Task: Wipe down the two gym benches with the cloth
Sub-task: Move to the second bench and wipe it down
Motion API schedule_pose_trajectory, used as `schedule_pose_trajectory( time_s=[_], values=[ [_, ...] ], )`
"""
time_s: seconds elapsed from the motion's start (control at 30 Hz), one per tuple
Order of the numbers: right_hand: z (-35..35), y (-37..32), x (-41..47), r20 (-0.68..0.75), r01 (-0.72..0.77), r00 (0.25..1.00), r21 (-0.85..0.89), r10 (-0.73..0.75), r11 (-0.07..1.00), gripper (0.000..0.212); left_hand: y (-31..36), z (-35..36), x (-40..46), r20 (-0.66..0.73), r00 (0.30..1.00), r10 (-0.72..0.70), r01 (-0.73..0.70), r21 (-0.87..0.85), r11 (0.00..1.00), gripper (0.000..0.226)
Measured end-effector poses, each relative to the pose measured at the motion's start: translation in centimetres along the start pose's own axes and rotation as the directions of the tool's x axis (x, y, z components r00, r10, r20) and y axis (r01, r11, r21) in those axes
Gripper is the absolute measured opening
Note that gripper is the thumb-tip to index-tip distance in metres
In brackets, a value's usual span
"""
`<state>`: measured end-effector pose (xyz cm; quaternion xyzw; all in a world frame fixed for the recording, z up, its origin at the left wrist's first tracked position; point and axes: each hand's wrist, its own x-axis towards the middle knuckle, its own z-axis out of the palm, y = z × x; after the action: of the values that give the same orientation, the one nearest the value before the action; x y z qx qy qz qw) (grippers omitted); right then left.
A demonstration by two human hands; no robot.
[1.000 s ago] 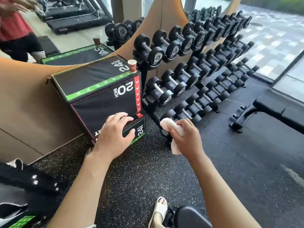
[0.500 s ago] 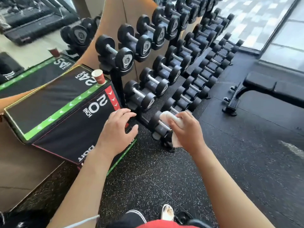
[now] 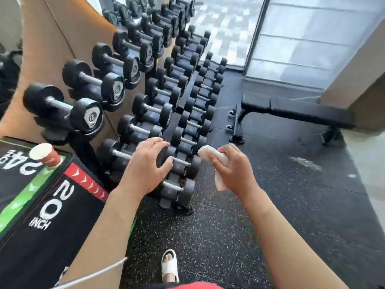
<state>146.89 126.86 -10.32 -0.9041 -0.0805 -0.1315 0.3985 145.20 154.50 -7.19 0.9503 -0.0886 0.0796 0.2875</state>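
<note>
One black padded gym bench (image 3: 295,110) stands on the floor. One crumpled white cloth (image 3: 214,158) is in view, and one red paper cup (image 3: 46,154). There is one black plyo box with green and red trim (image 3: 41,205), and one white slide sandal (image 3: 169,265). The black round-headed dumbbells (image 3: 87,115) fill three tiers, too many to count exactly.

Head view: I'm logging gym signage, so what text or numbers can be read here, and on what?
"20 INCH": white print on the black side of the plyo box.
"24": large white digits on the box top, upside down to the camera; the small word beside them is cut off and unreadable.
Dumbbell end caps: grey badges with a number, too blurred to read for sure.
Cup, cloth, bench: no text visible.
</note>
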Motion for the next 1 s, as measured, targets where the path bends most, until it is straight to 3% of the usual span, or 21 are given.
schedule_pose_trajectory(
  time_s=[0.23, 0.47, 0.7, 1.0],
  values=[
    [-2.3, 0.6, 3.2, -0.186, -0.113, 0.978, -0.103, 0.092, 0.988, 0.023, 0.8, 0.9, 9.4, 0.078, 0.977, 0.200, -0.192, -0.092, 0.977, 0.047],
    [-5.5, 4.4, 4.6, -0.324, -0.209, 0.934, -0.154, 0.151, 0.966, 0.024, 2.9, 5.0, 14.8, 0.163, 0.945, 0.285, -0.259, -0.164, 0.952, 0.045],
    [-9.2, 10.9, 6.7, -0.371, -0.284, 0.904, -0.153, 0.212, 0.946, 0.023, 7.7, 10.6, 20.9, 0.207, 0.915, 0.346, -0.312, -0.181, 0.933, 0.050],
    [-18.1, 21.9, 13.9, -0.407, -0.267, 0.891, -0.111, 0.202, 0.957, 0.025, 16.7, 18.0, 29.7, 0.201, 0.918, 0.343, -0.326, -0.115, 0.938, 0.047]
  ],
)
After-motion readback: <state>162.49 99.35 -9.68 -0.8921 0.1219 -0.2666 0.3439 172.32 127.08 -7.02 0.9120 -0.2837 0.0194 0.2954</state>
